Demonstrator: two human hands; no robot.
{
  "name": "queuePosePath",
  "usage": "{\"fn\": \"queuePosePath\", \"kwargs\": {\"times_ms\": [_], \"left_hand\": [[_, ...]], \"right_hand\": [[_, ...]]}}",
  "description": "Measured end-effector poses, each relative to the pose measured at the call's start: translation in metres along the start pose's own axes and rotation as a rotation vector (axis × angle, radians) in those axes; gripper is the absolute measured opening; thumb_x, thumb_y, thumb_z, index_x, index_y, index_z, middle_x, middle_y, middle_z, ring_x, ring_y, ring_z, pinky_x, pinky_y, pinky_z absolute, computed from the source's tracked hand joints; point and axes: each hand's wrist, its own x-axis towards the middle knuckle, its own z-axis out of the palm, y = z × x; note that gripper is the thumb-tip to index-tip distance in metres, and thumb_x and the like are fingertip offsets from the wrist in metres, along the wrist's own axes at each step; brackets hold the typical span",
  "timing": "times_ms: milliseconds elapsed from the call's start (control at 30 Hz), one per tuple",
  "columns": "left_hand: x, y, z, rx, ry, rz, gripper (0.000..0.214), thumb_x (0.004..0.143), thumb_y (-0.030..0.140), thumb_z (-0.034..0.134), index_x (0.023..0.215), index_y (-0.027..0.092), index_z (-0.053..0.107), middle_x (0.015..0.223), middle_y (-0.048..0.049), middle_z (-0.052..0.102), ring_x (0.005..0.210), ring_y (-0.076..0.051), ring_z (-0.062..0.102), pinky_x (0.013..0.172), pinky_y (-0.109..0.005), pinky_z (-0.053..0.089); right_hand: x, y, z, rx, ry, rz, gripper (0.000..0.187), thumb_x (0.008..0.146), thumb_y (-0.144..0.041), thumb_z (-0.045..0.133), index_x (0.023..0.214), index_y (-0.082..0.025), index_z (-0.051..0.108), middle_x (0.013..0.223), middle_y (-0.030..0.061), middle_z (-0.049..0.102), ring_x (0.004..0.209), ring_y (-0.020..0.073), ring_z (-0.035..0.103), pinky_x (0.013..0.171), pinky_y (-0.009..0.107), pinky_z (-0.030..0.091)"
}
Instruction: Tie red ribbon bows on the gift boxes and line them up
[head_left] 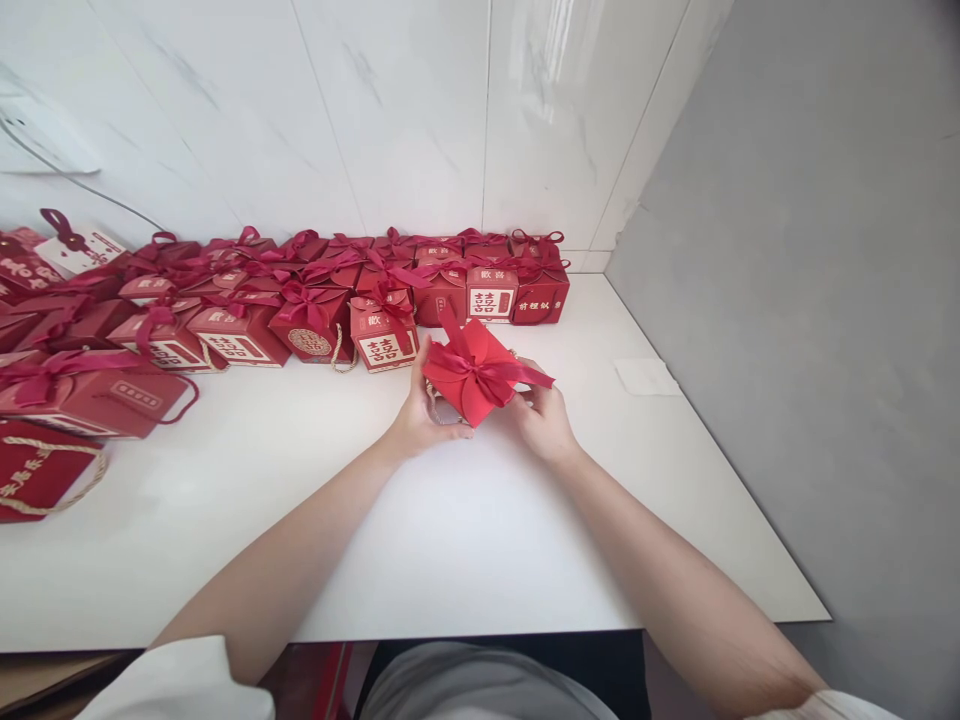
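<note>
A small red gift box (472, 375) with a red ribbon bow on top is held between both my hands just above the white table (450, 540). My left hand (418, 412) wraps around its left side, fingers closed on it. My right hand (541, 420) grips its right side, with the ribbon tail lying over the fingers. The box is tilted, its folded top facing me.
Several finished red gift boxes (385, 335) with bows stand in rows along the back wall and down the left side. A larger red box with a rope handle (37, 470) lies at the left edge. A grey wall (810, 300) borders the table on the right.
</note>
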Motion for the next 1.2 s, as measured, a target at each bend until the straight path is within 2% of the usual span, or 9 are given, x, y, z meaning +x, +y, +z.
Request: {"fn": "queuePosePath", "kwargs": {"times_ms": [100,200,400,567,700,867,933,1067,1200], "left_hand": [[-0.002,0.007,0.003,0.095,-0.014,0.015,0.129,0.061,0.027,0.090,0.156,0.045,0.005,0.165,-0.0100,0.021,0.149,-0.035,0.030,0.115,-0.054,0.038],[-0.002,0.007,0.003,0.100,-0.018,-0.011,0.129,0.060,0.025,0.090,0.156,0.044,0.006,0.163,-0.0117,0.025,0.148,-0.035,0.033,0.113,-0.054,0.040],[-0.001,-0.003,-0.001,0.023,0.033,-0.114,0.121,0.058,0.028,0.092,0.154,0.032,0.018,0.145,-0.0177,0.046,0.119,-0.031,0.060,0.096,-0.044,0.052],[-0.001,-0.008,-0.003,-0.001,0.031,-0.129,0.106,0.059,0.030,0.092,0.145,0.030,0.031,0.130,-0.0124,0.055,0.097,-0.022,0.064,0.086,-0.037,0.055],[0.001,-0.006,-0.001,-0.075,0.017,-0.157,0.092,0.062,0.035,0.090,0.138,0.029,0.037,0.120,-0.0090,0.058,0.086,-0.019,0.065,0.075,-0.033,0.056],[0.002,-0.005,-0.002,-0.109,0.028,-0.158,0.098,0.058,0.037,0.092,0.138,0.030,0.036,0.125,-0.0100,0.058,0.089,-0.020,0.065,0.074,-0.033,0.057],[0.001,-0.008,-0.004,-0.141,0.038,-0.169,0.103,0.056,0.048,0.091,0.141,0.030,0.036,0.129,-0.0116,0.059,0.096,-0.023,0.065,0.075,-0.034,0.057],[-0.001,-0.012,-0.009,-0.232,0.109,-0.180,0.085,0.071,0.077,0.065,0.138,0.026,0.050,0.129,-0.0121,0.064,0.117,-0.029,0.061,0.086,-0.038,0.056],[0.000,-0.008,-0.008,-0.281,0.158,-0.240,0.078,0.076,0.077,0.059,0.134,0.025,0.055,0.123,-0.0097,0.070,0.121,-0.030,0.062,0.090,-0.041,0.056]], "right_hand": [[0.000,-0.002,0.000,0.043,0.005,0.023,0.035,0.082,-0.026,0.059,0.116,-0.021,0.063,0.129,0.0116,0.064,0.112,0.0275,0.064,0.078,0.040,0.060],[0.001,-0.001,0.000,0.036,0.023,0.036,0.035,0.080,-0.024,0.060,0.114,-0.020,0.064,0.128,0.0122,0.064,0.110,0.0278,0.065,0.077,0.040,0.059],[0.003,0.000,-0.001,-0.068,0.030,0.040,0.034,0.080,-0.022,0.053,0.111,-0.019,0.067,0.122,0.0108,0.069,0.103,0.0254,0.067,0.080,0.040,0.059],[0.004,0.005,-0.001,-0.104,0.056,0.050,0.033,0.077,-0.021,0.051,0.105,-0.019,0.069,0.105,0.0089,0.074,0.093,0.0248,0.070,0.077,0.040,0.060],[0.004,0.009,-0.001,-0.127,0.081,0.092,0.034,0.076,-0.021,0.051,0.105,-0.020,0.068,0.103,0.0089,0.074,0.088,0.0243,0.071,0.075,0.040,0.060],[0.003,0.008,-0.002,-0.127,0.091,0.056,0.032,0.077,-0.021,0.051,0.105,-0.020,0.068,0.103,0.0088,0.073,0.092,0.0240,0.070,0.074,0.038,0.060],[0.003,0.006,-0.002,-0.118,0.089,0.016,0.034,0.078,-0.020,0.051,0.108,-0.020,0.067,0.108,0.0088,0.072,0.096,0.0241,0.069,0.073,0.037,0.060],[0.002,0.002,-0.002,-0.103,0.081,-0.031,0.040,0.079,-0.018,0.051,0.117,-0.022,0.065,0.123,0.0089,0.068,0.103,0.0241,0.067,0.073,0.036,0.060],[0.000,0.001,-0.002,-0.116,0.073,-0.073,0.041,0.081,-0.018,0.052,0.120,-0.024,0.064,0.124,0.0077,0.066,0.108,0.0235,0.066,0.076,0.036,0.061]]}}
